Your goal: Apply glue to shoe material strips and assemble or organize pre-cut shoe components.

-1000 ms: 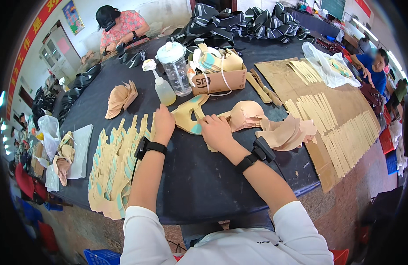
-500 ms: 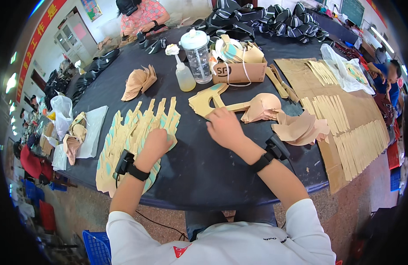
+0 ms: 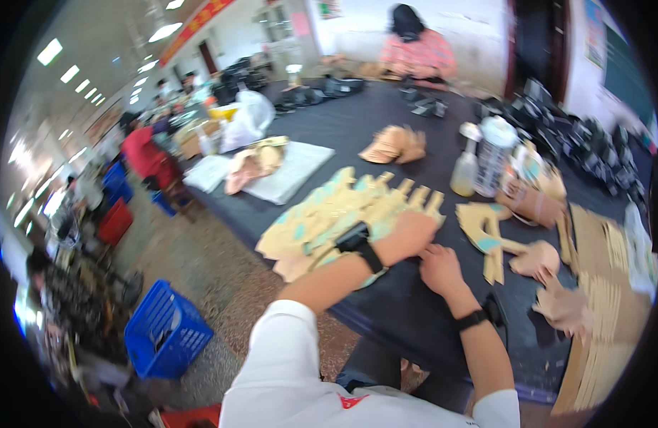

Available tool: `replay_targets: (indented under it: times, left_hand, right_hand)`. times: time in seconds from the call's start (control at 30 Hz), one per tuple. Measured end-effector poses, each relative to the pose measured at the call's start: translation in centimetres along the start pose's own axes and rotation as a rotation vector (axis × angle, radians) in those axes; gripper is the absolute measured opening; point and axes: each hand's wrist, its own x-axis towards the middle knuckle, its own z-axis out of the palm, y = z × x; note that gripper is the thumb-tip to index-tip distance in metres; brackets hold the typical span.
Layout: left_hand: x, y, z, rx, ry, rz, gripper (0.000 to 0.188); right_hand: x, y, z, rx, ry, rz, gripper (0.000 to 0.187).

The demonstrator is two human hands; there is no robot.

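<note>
My left hand (image 3: 409, 237) rests at the right end of a spread pile of cream-yellow cut pieces (image 3: 322, 214) with pale blue patches and strap-like ends. Its fingertips are bent down out of sight. Close beside it, my right hand (image 3: 441, 268) has curled fingers meeting the left hand near the pile's edge; whatever is between them is hidden and blurred. To the right lies a separate yellow curved piece (image 3: 475, 222) with strips. Beyond its strip sit a beige moulded cup (image 3: 534, 258) and a stack of beige cup pieces (image 3: 563, 307).
Behind stand a squeeze bottle (image 3: 465, 171), a clear lidded bottle (image 3: 494, 160) and a brown carton (image 3: 532, 203). More cups (image 3: 393, 145) lie farther back. Cardboard with strips (image 3: 600, 299) covers the right side. A blue basket (image 3: 165, 332) stands on the floor. Across the table sits a person (image 3: 418, 53).
The view has swung left. My right hand has left the separate yellow piece and come over to my left hand at the pile's right edge.
</note>
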Motion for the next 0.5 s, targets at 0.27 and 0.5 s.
replay_targets:
  times: [0.27,0.5]
  left_hand:
    - [-0.3,5.3,-7.6,-0.867,0.614,-0.125,0.017]
    - [-5.7,7.7,-7.9,-1.311,0.467,-0.238,0.014]
  right_hand:
    - [0.0,3.5,1.4,0.080,0.177,-0.213,0.033]
    - [-8.3,-0.6,-14.3,2.370,0.044,0.555,0.087]
